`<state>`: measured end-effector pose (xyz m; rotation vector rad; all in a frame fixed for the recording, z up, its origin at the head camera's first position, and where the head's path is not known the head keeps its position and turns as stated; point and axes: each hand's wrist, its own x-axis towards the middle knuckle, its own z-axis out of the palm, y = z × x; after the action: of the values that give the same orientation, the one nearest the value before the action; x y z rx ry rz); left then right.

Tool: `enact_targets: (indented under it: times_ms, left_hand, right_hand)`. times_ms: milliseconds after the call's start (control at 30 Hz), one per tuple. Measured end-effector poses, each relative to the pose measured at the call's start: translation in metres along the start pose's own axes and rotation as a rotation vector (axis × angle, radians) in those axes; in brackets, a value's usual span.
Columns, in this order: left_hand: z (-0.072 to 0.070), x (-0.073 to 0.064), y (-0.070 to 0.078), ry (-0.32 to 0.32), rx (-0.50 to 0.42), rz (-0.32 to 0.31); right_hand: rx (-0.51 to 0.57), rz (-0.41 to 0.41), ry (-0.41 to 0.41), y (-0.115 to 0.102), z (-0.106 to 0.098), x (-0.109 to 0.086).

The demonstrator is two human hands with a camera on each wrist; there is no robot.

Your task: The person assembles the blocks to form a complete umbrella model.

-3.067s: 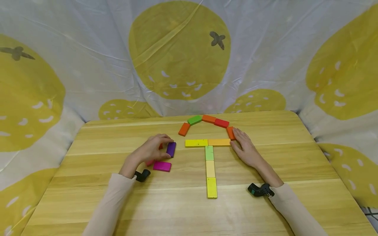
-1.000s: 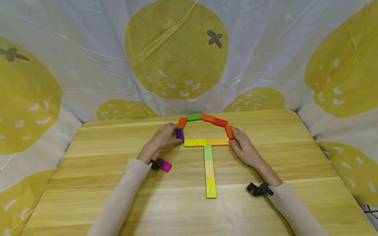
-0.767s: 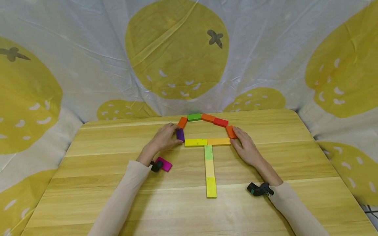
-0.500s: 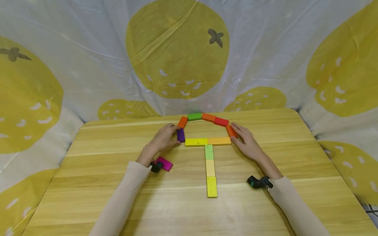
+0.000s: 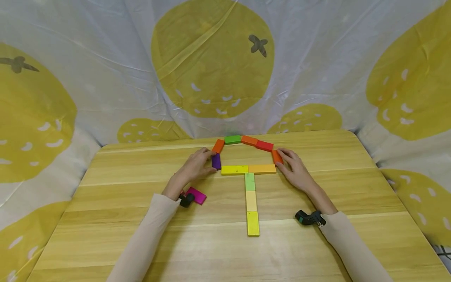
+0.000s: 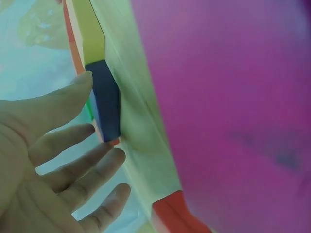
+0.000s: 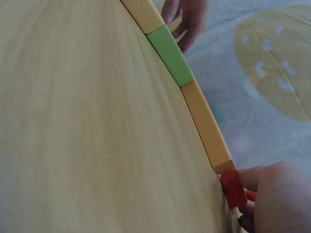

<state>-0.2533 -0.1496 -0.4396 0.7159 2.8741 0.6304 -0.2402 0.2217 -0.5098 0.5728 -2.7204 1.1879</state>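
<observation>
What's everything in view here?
Rectangular arch blocks: 6, purple, orange, green, red, far side
Rectangular bar blocks: 2, yellow, amber, arch's base
Rectangular stem blocks: 3, light green, cream, yellow, below bar
Rectangular block: 1, magenta, left of stem
Obscured block: 1 visible, red, alongside
Wood-grain table: 1, tan, underneath
Patterned backdrop: 1, white, yellow, behind
Thin strands: uncounted, dark, right edge
Wrist cameras: 2, black, wrists
Left hand, right hand: 2, beige-sleeved, at arch's ends

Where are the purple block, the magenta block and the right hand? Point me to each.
Purple block (image 5: pixel 216 161): head view, middle of its top face.
Magenta block (image 5: pixel 198 195): head view, uncovered part of its top face.
Right hand (image 5: pixel 296 170): head view, back of the hand.
</observation>
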Motion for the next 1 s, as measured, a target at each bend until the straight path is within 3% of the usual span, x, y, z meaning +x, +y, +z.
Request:
enact_targets:
  times_ms: [133,333,400,533,700,1000]
  left_hand:
    - [-0.001,-0.008,0.008,-0.041,0.052,0.002]
    - [-0.005,-0.029,0.025,-0.259,-0.005,-0.039]
    - [-0.005,-0.033,0.029,-0.301,-0.012,-0.034]
    - [-0.002,-0.036,0.035,-0.332,-0.008,-0.026]
    - [0.002,-0.039,0.037,-0.372,-0.008,-0.047]
    - [0.006,-0.042,0.037,-0.344,-0.033,-0.041]
  right_hand:
    - [0.000,0.005,0.000,-0.001,0.002,0.000]
    - [0.006,0.014,0.005,-0.002,0.001,0.000]
    - [0.022,0.029,0.004,-0.004,-0.001,0.000]
    - [0.058,0.090,0.002,-0.004,-0.006,0.007]
    - [0.048,0.141,-0.027,-0.004,-0.009,0.029]
    - [-0.026,0.148,-0.069,-0.009,-0.005,0.069]
